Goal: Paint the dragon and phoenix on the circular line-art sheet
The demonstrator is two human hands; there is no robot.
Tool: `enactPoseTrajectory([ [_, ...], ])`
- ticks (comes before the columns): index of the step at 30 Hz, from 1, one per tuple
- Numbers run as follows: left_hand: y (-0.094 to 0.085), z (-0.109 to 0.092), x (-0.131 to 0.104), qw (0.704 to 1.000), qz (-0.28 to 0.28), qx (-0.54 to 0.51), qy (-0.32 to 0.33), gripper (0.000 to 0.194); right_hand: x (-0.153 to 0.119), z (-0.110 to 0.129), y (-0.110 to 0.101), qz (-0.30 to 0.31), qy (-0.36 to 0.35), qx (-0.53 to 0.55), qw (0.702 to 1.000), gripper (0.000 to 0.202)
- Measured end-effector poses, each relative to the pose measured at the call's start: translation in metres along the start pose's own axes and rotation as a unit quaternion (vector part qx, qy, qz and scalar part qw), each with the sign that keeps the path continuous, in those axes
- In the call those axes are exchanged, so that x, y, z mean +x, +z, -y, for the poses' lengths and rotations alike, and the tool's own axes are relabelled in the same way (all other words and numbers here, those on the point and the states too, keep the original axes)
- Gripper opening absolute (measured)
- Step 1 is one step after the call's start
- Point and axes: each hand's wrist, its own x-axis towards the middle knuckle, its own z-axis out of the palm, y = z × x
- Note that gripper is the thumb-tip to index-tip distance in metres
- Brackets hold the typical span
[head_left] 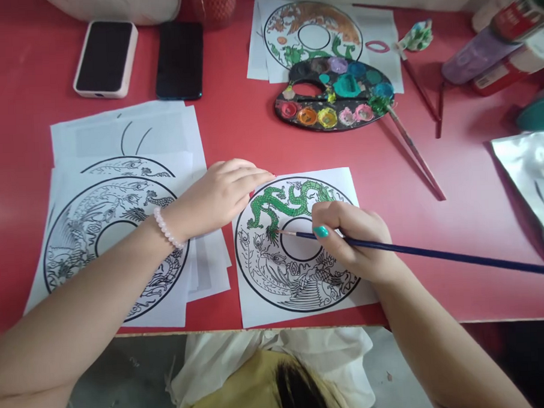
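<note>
My right hand (357,239) is closed around a thin paintbrush with a long blue handle (436,254). The brush tip touches or hovers just over a green dragon's claws on a white sheet (254,310) with a circular line drawing. Two stretches of dragon at the top of the ring are green; the phoenix below is uncoloured. My left hand (229,191) lies flat, fingers stretched out, with its fingertips at the sheet's upper left edge. A pink bead bracelet (165,230) circles my left wrist, over a stack of printed sheets (179,133).
A black paint palette (281,111) with a brush (416,152) resting on it lies beyond the sheet, partly over a coloured drawing (331,15). Two phones (106,58) are back left. Paint bottles (477,56) and a silvery packet (529,168) are at right.
</note>
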Motion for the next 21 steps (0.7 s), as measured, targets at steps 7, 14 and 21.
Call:
enactPoseTrajectory([
  [7, -0.0010, -0.0005, -0.0006, 1.000, 0.000, 0.008, -0.005, 0.037, 0.0017, -0.0005, -0.0011, -0.014, -0.021, -0.029, 0.999, 0.023],
  [14, -0.0026, -0.0018, -0.0005, 1.000, 0.011, 0.024, -0.009, 0.038, 0.0068, 0.0034, -0.0003, -0.026, -0.038, -0.062, 0.997, 0.026],
  [21, -0.0042, -0.0039, 0.0003, 1.000, 0.014, 0.013, -0.004, 0.040, 0.0076, 0.0060, 0.0005, -0.009, -0.058, -0.062, 0.996, 0.026],
])
